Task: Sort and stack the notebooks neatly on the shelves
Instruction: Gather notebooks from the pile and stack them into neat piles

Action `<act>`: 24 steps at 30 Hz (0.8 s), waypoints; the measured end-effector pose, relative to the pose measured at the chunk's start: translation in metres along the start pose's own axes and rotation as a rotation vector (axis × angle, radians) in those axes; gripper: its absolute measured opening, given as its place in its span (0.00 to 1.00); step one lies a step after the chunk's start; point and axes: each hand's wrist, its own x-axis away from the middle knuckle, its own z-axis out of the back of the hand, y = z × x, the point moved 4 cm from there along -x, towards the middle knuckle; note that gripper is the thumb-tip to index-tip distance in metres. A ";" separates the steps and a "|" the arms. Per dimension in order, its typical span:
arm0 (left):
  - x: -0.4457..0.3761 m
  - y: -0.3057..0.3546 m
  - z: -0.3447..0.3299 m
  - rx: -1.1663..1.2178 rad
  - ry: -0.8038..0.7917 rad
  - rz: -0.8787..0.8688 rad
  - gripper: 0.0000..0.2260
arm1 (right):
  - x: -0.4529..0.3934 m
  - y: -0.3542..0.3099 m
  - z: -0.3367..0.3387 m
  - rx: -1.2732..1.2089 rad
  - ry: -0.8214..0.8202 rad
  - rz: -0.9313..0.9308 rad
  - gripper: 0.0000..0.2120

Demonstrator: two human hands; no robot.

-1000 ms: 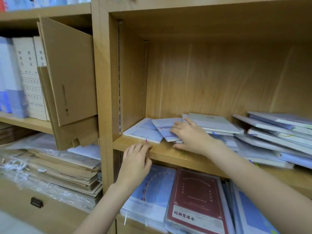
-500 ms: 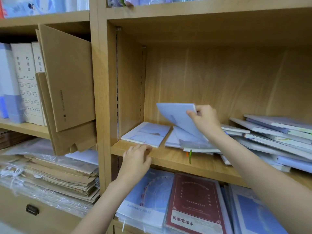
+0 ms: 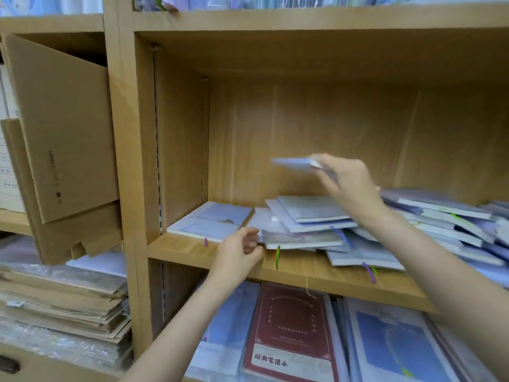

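Observation:
My right hand (image 3: 348,183) grips a pale blue notebook (image 3: 294,163) and holds it in the air, roughly level, above the messy pile of pale notebooks (image 3: 311,216) on the wooden shelf (image 3: 192,250). One pale notebook (image 3: 212,220) lies flat and alone at the shelf's left end. My left hand (image 3: 239,250) hovers at the shelf's front edge with its fingers loosely curled, beside the corner of the lowest notebook in the pile. It holds nothing that I can see.
More pale notebooks (image 3: 454,216) spill in a loose heap across the right of the shelf. Below stand a dark red notebook (image 3: 292,334) and blue-covered ones (image 3: 394,346). Brown cardboard folders (image 3: 63,128) jut from the left bay over stacked brown envelopes (image 3: 63,296).
My right hand has lifted the blue notebook higher off the pile and turned it from tilted to nearly level. My left hand moved right along the shelf edge.

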 end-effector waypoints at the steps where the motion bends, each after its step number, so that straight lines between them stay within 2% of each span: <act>1: -0.001 -0.001 -0.003 0.155 0.004 0.096 0.14 | 0.014 0.008 -0.013 0.080 -0.259 -0.027 0.13; 2: -0.001 -0.001 -0.005 0.336 0.011 0.197 0.12 | 0.030 0.016 -0.025 0.145 -0.503 -0.079 0.17; 3: -0.001 -0.001 -0.008 0.507 0.012 0.293 0.10 | 0.045 0.023 -0.032 0.206 -0.665 -0.114 0.21; 4: 0.000 0.001 -0.009 0.631 0.005 0.358 0.09 | 0.054 0.026 -0.034 0.259 -0.725 -0.099 0.23; 7: 0.000 0.007 -0.011 0.784 -0.013 0.444 0.05 | 0.056 0.029 -0.024 0.456 -0.653 -0.026 0.22; 9: 0.001 0.012 -0.014 0.866 -0.005 0.487 0.03 | 0.054 0.038 -0.016 0.544 -0.644 -0.080 0.21; 12: 0.002 0.020 -0.021 1.000 -0.011 0.564 0.03 | 0.060 0.049 -0.012 0.487 -0.639 -0.129 0.22; 17: -0.001 0.038 -0.036 1.061 -0.089 0.601 0.03 | 0.066 0.056 -0.015 0.472 -0.596 -0.110 0.23; 24: -0.016 0.048 -0.008 1.100 0.013 0.528 0.04 | 0.059 0.048 -0.009 0.532 -0.601 -0.231 0.19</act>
